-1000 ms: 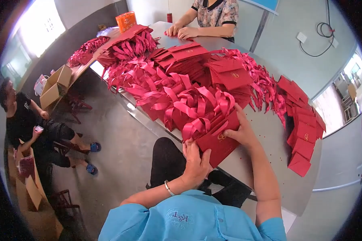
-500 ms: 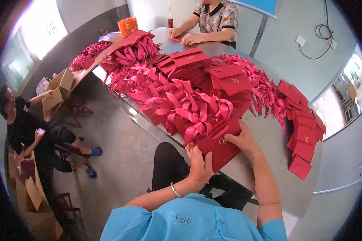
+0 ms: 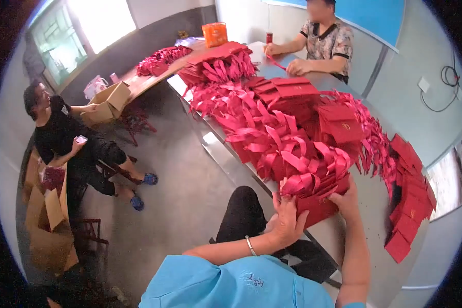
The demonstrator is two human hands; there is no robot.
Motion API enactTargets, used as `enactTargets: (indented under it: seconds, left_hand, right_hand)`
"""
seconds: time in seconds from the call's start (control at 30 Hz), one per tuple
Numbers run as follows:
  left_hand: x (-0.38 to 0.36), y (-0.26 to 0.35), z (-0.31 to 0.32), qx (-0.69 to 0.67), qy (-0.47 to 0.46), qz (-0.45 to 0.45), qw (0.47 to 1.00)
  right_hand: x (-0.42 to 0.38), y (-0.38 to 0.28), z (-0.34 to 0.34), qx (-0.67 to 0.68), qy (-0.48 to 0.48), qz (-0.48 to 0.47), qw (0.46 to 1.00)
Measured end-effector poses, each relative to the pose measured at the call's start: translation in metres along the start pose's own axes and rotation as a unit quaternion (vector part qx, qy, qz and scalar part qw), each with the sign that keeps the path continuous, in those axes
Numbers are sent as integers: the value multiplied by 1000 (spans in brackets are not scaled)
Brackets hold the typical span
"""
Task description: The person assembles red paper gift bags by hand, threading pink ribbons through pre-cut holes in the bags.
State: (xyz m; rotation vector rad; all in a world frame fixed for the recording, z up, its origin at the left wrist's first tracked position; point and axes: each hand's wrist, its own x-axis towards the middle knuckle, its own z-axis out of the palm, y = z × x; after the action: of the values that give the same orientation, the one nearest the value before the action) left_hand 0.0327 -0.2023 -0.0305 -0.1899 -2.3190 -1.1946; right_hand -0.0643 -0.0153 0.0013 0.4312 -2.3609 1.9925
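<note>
Near the table's front edge, a stack of red envelopes (image 3: 317, 206) with ribbon loops is between my hands. My left hand (image 3: 286, 222) grips its left side, fingers behind and thumb in front. On the right side, my right hand (image 3: 347, 199) holds the same stack, its thumb across the front. Pink-red ribbons (image 3: 297, 154) lie in a thick heap just beyond the stack. Behind them are piled red envelopes with gold marks (image 3: 341, 124). Another row of red envelopes (image 3: 411, 205) spreads along the table's right side.
Across the table (image 3: 367, 241) a person (image 3: 327, 43) handles a red strip. A seated person in black (image 3: 69, 133) is at the left, touching a cardboard box (image 3: 108, 104). An orange package (image 3: 214, 34) stands at the far end. Open cartons (image 3: 46, 226) are at lower left.
The view has turned left, so the scene sits further right. The stack in my hands is tilted more against the ribbon heap. The person across has lifted the red strip.
</note>
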Motion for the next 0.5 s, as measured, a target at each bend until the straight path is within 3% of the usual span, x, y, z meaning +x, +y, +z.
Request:
enactTargets:
  seconds: [0.07, 0.1, 0.17, 0.2, 0.27, 0.33, 0.43, 0.47, 0.5]
  left_hand:
    - [-6, -1, -1, -46, -53, -33, 997]
    - [-11, -9, 2, -106, -127, -118, 979]
    - [-11, -12, 5, -177, -217, -196, 940]
    - [-7, -11, 1, -112, -189, -76, 973]
    - [16, 4, -1, -56, -158, 53, 984]
    - [44, 30, -6, -139, -5, 210, 968]
    - [50, 11, 25, -212, -54, 267, 939]
    - [48, 10, 29, -217, -59, 264, 938]
    - [47, 10, 30, -252, -112, 205, 939]
  right_hand:
    - [-3, -10, 2, 75, 15, 8, 997]
    - [-8, -12, -2, 62, 32, 26, 997]
    - [-9, -12, -14, -4, 58, -52, 997]
    - [-12, -16, -20, -15, 72, -44, 996]
    - [-14, -26, -33, -27, 71, -103, 992]
    - [-20, -27, -53, -111, 78, -144, 980]
    - [-35, -15, -78, -93, 68, -71, 991]
    - [-38, -14, -84, -103, 72, -49, 991]
    - [-38, -11, -83, -71, 64, -25, 995]
